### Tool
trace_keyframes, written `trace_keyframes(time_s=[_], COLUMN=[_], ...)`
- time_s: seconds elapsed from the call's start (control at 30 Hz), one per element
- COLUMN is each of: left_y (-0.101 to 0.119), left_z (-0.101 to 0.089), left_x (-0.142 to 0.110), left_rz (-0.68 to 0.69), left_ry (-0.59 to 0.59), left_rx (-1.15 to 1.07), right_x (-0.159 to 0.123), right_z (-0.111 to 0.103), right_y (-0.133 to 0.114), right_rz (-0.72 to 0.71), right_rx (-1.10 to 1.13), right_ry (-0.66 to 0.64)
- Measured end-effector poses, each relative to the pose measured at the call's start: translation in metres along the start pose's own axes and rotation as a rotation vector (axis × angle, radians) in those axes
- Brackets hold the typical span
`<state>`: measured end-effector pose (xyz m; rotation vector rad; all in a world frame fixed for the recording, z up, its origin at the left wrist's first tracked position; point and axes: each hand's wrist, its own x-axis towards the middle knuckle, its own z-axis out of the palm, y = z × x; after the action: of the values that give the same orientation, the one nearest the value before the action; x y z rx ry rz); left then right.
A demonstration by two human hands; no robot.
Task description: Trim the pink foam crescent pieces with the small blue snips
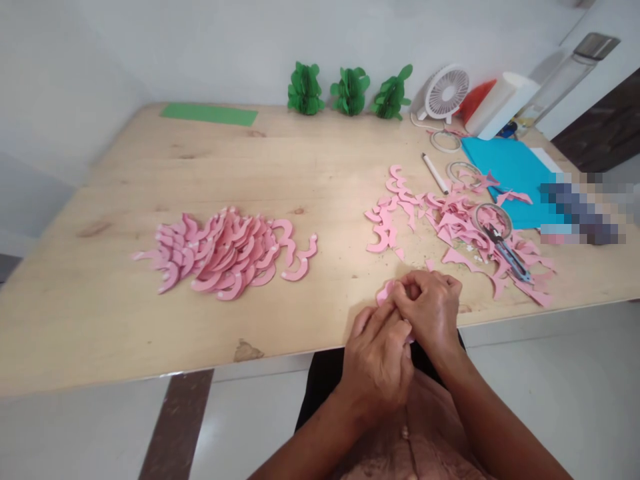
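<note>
Close to the table's front edge, my left hand (377, 350) and my right hand (430, 307) meet over a small pink paper piece (384, 293). Fingers of both hands are closed on it, and they hide most of its shape. To the left lies a heap of curved pink paper pieces (233, 257), many with small white patches at their ends. A smaller group of pink curved pieces (387, 230) lies just beyond my hands. Pink paper scraps (457, 227) spread to the right, with a utility knife (515, 260) and a tape roll (493, 220) on top.
Three green paper figures (351, 92) stand along the wall. A green strip (209, 114) lies at the back left. Toward the back right are a white fan (445, 93), a white pen (435, 173), blue sheets (515, 180) and a tall clear bottle (565, 87).
</note>
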<state>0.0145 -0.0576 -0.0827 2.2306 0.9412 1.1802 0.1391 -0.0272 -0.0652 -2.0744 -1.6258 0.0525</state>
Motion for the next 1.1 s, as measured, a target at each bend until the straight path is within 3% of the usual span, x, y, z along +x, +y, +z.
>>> trace_keyframes(time_s=[0.2,0.37,0.47,0.6,0.73,0.97,1.1], left_y=[0.000,0.000,-0.001,-0.001,-0.001,-0.002,-0.002], left_z=[0.000,0.002,0.003,0.003,0.003,0.003,0.002], left_x=[-0.001,-0.002,-0.002,-0.003,-0.002,-0.002,-0.003], left_rz=[0.003,0.013,0.013,0.010,0.024,0.035,0.044], left_ry=[0.004,0.025,0.025,0.013,0.018,0.007,-0.007], left_rx=[0.020,0.047,0.059,0.083,0.087,0.083,0.088], right_x=[0.001,0.004,0.002,-0.005,-0.011,-0.012,-0.011], right_z=[-0.004,-0.007,-0.011,-0.016,-0.018,-0.022,-0.024], right_y=[0.004,0.014,0.020,0.026,0.031,0.032,0.037], right_rz=[-0.013,-0.008,-0.115,-0.341,-0.441,-0.487,-0.437], right_rx=[0.052,0.075,0.134,0.156,0.110,0.090,0.169], right_ry=[-0.032,0.031,0.043,-0.085,-0.109,-0.157,-0.152])
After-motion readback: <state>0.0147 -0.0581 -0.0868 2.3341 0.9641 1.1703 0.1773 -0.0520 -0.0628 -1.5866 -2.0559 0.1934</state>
